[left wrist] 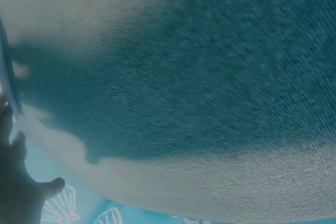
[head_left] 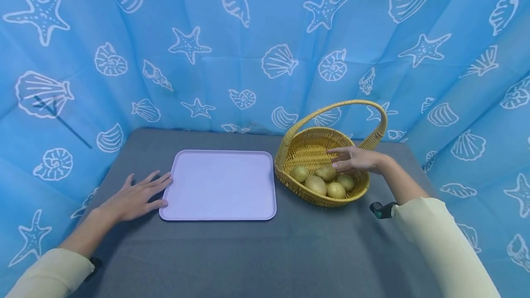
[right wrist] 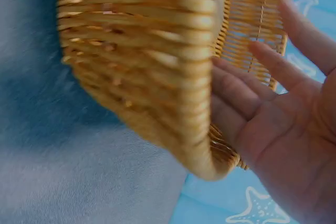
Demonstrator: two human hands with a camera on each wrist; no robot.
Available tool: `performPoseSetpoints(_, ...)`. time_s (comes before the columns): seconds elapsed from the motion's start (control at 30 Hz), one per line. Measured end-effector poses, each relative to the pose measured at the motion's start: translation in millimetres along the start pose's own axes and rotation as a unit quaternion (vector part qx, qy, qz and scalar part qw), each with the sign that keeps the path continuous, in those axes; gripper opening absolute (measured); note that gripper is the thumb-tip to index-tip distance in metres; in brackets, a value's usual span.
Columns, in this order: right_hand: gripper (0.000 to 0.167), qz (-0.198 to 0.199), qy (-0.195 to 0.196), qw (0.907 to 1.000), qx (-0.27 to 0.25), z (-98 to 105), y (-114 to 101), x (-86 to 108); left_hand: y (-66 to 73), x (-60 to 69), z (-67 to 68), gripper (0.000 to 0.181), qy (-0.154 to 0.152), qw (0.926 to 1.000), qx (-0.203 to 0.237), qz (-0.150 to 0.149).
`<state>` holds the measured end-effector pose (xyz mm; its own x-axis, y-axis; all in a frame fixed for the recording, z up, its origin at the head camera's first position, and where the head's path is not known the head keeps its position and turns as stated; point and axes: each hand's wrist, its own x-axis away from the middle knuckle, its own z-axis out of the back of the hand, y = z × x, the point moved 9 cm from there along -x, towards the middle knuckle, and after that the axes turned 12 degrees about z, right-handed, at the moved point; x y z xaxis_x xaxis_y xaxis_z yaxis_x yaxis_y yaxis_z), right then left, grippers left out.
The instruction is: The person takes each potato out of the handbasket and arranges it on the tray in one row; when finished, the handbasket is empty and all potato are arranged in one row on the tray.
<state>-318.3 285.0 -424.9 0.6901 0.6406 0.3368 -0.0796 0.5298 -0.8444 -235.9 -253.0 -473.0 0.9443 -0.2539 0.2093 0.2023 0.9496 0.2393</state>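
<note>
A pale lilac tray [head_left: 219, 185] lies flat on the table, its inside bare. At its left edge is my left hand [head_left: 134, 197], fingers spread and fingertips at the rim; the left wrist view catches only part of that hand [left wrist: 21, 177]. To the tray's right stands a yellow wicker basket [head_left: 290, 183] with a tall arched handle. Several potatoes [head_left: 315, 185] sit in the front of it. My right hand [head_left: 356, 159] reaches over the basket's right rim, fingers extended above the potatoes. In the right wrist view this hand [right wrist: 283, 124] shows its palm, partly behind the basket wall [right wrist: 142, 51].
A grey cloth [head_left: 248, 256] covers the table. Behind and at both sides hangs a blue curtain [head_left: 244, 72] printed with white shells and starfish. The basket's handle [head_left: 343, 103] arches up beside my right hand.
</note>
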Motion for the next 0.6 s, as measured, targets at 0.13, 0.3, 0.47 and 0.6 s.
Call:
performPoseSetpoints(0.13, 0.067, -0.021, -0.011, 0.9994, -0.026, 3, 4, -4.4, -0.5, 0.9, -0.1, 0.074, 0.001, 1.0000, 0.007, -0.004)
performPoseSetpoints(0.3, 0.066, -0.049, -0.035, 0.9982, -0.007, 0, 9, -8.1, -1.3, 0.2, -0.5, 0.076, -0.004, 1.0000, 0.003, -0.004)
performPoseSetpoints(0.47, 0.063, -0.058, -0.054, 0.9968, -0.009, -5, 9, -14.8, -0.2, -0.6, 0.4, 0.076, 0.000, 1.0000, -0.001, -0.007)
performPoseSetpoints(0.6, 0.060, -0.060, -0.056, 0.9966, -0.005, -5, 7, -21.1, -0.7, 1.0, -0.5, 0.075, 0.001, 1.0000, -0.002, -0.009)
